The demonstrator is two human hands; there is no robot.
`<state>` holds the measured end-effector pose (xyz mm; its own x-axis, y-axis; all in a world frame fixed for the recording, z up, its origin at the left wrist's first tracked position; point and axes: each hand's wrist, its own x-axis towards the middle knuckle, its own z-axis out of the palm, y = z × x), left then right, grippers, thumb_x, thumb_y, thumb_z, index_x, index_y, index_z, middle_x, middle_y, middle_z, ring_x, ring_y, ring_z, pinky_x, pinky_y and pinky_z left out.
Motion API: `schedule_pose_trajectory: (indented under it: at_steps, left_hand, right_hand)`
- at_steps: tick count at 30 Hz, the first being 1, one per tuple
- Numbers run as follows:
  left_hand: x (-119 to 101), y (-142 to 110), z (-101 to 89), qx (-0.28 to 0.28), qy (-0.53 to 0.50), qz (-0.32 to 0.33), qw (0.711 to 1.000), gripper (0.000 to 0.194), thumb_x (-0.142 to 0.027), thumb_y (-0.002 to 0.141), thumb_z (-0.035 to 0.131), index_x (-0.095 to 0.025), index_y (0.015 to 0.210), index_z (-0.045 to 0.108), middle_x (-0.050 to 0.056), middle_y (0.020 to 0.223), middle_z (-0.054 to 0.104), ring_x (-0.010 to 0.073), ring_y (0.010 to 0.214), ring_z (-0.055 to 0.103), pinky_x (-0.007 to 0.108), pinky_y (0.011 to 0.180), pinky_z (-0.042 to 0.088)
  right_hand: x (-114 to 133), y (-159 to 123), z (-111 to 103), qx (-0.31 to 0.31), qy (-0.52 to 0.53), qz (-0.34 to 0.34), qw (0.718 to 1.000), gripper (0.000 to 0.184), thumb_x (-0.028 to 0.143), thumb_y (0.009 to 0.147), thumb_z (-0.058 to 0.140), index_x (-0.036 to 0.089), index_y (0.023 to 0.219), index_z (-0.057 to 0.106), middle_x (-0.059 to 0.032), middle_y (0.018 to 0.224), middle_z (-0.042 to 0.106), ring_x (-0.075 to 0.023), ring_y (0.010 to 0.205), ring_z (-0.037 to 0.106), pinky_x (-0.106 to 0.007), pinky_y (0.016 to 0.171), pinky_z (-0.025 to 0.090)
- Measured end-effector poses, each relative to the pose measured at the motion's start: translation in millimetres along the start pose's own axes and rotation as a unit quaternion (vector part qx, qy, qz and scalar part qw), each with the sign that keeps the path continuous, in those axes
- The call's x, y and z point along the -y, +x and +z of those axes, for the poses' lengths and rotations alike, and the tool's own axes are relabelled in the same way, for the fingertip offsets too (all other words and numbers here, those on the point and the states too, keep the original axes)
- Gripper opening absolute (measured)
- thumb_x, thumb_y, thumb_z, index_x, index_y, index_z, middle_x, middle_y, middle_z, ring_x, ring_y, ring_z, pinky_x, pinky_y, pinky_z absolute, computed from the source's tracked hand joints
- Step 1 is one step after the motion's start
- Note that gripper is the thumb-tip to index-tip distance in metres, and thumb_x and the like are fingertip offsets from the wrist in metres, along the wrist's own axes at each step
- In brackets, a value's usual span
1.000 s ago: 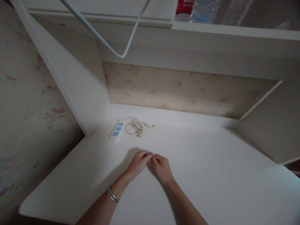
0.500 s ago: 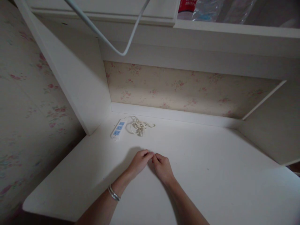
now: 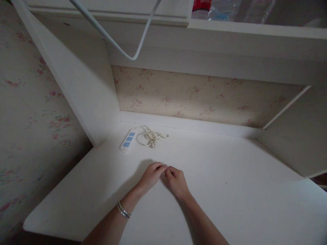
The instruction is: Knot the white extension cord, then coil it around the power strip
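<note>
The white desk bears everything low down. Nearer the wearer than the power strip, the left hand and right hand meet at the fingertips, both curled closed; whether anything is pinched cannot be told. Just right of the strip lies its tangled cord.

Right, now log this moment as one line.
left hand, right hand: fingertips together; power strip: on desk; tangled cord: beside power strip

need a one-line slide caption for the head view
Two hands meet at the fingertips over a white desk, near a power strip and its loosely bundled cord.
</note>
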<state>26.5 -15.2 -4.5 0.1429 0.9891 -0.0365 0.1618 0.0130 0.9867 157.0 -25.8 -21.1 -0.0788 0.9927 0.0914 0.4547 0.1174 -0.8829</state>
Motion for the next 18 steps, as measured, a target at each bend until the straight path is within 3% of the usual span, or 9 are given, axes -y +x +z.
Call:
schedule_pose_trajectory:
  at_steps: [18]
  left_hand:
    - [-1.8,-1.4,0.3,-0.006,0.002,-0.009,1.000,0.029,-0.039,0.077,0.053,-0.017,0.058,0.047,-0.006,0.058,0.039,0.0101,0.059,0.034,0.024,0.054,0.026]
  right_hand:
    - [-1.9,-0.9,-0.1,0.000,0.009,-0.002,1.000,0.040,0.041,0.089,0.042,0.018,0.057,0.049,0.0042,0.052,0.044,-0.0103,0.054,0.038,-0.023,0.052,0.026]
